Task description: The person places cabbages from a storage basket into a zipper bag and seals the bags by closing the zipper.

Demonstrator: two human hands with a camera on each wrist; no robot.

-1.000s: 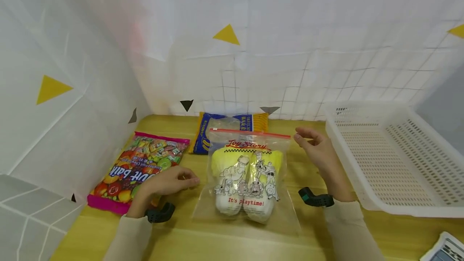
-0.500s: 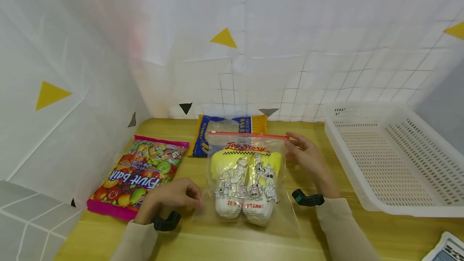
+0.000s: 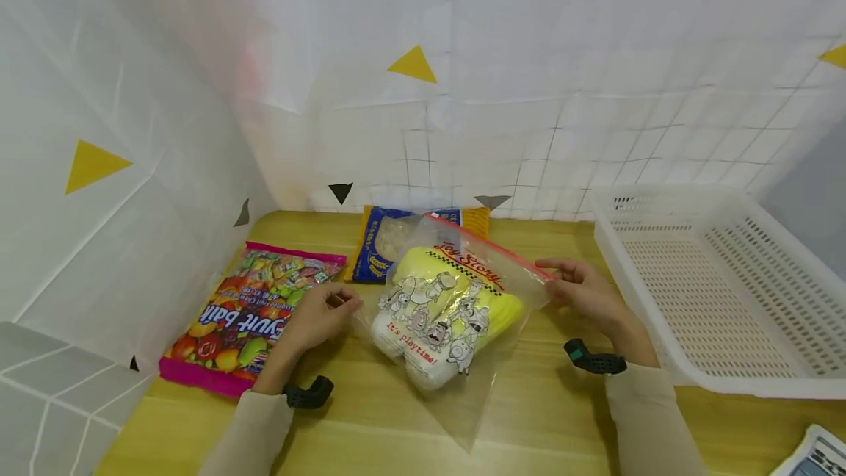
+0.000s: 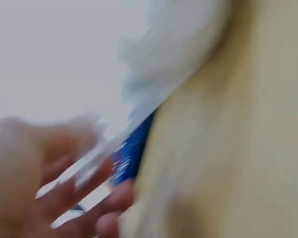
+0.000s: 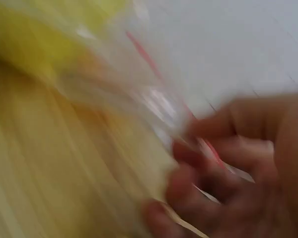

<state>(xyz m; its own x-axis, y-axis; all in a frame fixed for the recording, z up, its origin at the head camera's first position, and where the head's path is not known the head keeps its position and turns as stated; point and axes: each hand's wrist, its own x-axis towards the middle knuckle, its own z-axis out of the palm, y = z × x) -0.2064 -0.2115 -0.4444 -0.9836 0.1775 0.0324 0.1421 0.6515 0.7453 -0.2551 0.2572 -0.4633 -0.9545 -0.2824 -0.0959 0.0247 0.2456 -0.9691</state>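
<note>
A clear zip bag [image 3: 456,292] with a red top seal and cartoon print lies slanted between both hands, two yellow-and-white padded shapes inside it. My right hand [image 3: 584,296] pinches its upper right corner by the red seal. In the right wrist view, the seal runs between the thumb and fingers of that hand [image 5: 228,163]. At the bag's lower left corner, my left hand [image 3: 324,314] pinches the plastic edge. The blurred left wrist view has plastic [image 4: 139,111] passing between thumb and fingers.
A pink-edged candy bag [image 3: 254,314] lies at the left. Behind the zip bag, partly covered, is a blue-and-yellow packet [image 3: 373,248]. The white perforated basket [image 3: 661,329] stands at the right, and a white-and-blue item [image 3: 816,454] shows at the lower right corner.
Both hands have taken hold of the zip bag's corners. The bag has turned clockwise, its right top corner coming lower and its left bottom corner going up.
</note>
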